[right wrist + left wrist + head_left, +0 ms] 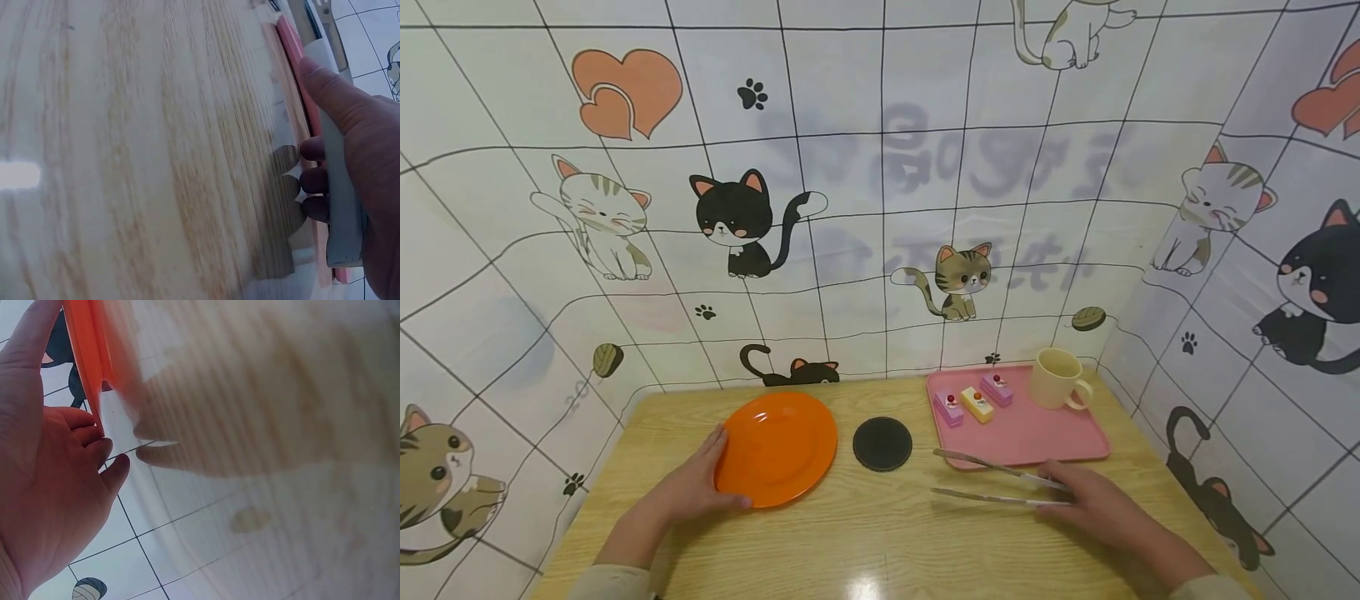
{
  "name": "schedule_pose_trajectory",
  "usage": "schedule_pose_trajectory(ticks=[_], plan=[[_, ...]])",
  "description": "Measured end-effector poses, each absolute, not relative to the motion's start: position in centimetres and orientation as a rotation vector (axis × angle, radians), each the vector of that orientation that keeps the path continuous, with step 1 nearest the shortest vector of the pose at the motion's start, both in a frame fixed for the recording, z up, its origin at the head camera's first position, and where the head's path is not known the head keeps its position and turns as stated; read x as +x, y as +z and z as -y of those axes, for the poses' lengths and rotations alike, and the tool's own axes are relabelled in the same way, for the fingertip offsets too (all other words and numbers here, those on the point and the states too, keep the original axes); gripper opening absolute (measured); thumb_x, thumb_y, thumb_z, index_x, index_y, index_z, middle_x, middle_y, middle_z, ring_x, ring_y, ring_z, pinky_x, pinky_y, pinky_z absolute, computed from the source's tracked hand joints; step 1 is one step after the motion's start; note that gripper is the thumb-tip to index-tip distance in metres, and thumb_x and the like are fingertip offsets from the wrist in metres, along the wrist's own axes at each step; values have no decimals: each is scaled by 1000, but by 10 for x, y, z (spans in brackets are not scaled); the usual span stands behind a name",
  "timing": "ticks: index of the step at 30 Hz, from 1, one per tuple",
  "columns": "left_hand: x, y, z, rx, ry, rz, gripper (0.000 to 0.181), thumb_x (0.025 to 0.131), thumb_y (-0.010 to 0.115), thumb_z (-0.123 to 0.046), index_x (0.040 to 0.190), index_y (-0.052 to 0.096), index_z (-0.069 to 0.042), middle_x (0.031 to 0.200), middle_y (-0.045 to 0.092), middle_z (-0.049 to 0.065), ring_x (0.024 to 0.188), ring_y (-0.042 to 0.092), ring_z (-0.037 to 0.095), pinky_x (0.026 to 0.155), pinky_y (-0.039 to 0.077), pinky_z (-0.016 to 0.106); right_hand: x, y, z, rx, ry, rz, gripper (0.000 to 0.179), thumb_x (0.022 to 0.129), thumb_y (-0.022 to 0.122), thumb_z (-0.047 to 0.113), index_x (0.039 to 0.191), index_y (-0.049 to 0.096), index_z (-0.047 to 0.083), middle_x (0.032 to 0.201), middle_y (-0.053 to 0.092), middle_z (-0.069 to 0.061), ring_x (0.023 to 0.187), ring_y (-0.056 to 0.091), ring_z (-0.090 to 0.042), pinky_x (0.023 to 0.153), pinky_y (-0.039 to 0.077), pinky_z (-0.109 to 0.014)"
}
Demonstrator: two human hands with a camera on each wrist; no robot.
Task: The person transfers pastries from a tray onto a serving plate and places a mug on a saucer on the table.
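Note:
On the left of the table lies a round orange plate (778,450). My left hand (696,483) rests against its left rim, fingers toward the far side and thumb toward the near side. In the left wrist view, the fingers look fairly straight and touch the plate's edge. My right hand (1093,504) grips a pair of tongs (992,498) by the handle end. The tongs' two arms are spread and point left, with nothing between the tips. A pink tray (1030,442) lies just beyond them, bearing several small toy cake slices (977,404) and a cream mug (1056,379).
A round black coaster (882,444) lies between the plate and the tray. The wooden table (880,533) meets a cat-printed cloth (865,250) at the back and sides. The mug stands at the tray's far right corner, its handle toward the right.

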State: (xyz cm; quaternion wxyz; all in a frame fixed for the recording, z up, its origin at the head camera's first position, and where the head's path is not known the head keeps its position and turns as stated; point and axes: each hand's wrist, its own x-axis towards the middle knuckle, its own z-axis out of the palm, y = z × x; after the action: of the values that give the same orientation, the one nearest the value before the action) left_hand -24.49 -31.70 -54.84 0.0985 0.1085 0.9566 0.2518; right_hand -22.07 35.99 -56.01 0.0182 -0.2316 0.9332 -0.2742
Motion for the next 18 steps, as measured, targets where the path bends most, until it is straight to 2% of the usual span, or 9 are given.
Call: schedule_pose_trajectory(ticks=[5,13,18], plan=[[-245,-549,317,320,738,-2830,141,79,96,-61,171,17,12,180,7,34,160,23,60,124,31,76,-220,-560,-355,-579,-818,-2893,35,98,82,52,114,64,28,86,55,15,77,50,-4,65,42,-28],[-245,-549,317,325,728,-2842,141,79,96,-61,170,18,13,179,8,36,160,23,61,125,30,75,-219,-558,-348,-444,-792,-3011,36,98,83,51,123,72,28,78,50,13,72,48,-8,65,41,-32],[-245,-550,317,321,725,-2843,142,79,95,-62,170,17,13,179,8,35,160,23,60,125,30,75,-220,-556,-343,-371,-757,-3060,35,98,83,49,123,72,27,77,50,11,73,50,-13,66,41,-37]])
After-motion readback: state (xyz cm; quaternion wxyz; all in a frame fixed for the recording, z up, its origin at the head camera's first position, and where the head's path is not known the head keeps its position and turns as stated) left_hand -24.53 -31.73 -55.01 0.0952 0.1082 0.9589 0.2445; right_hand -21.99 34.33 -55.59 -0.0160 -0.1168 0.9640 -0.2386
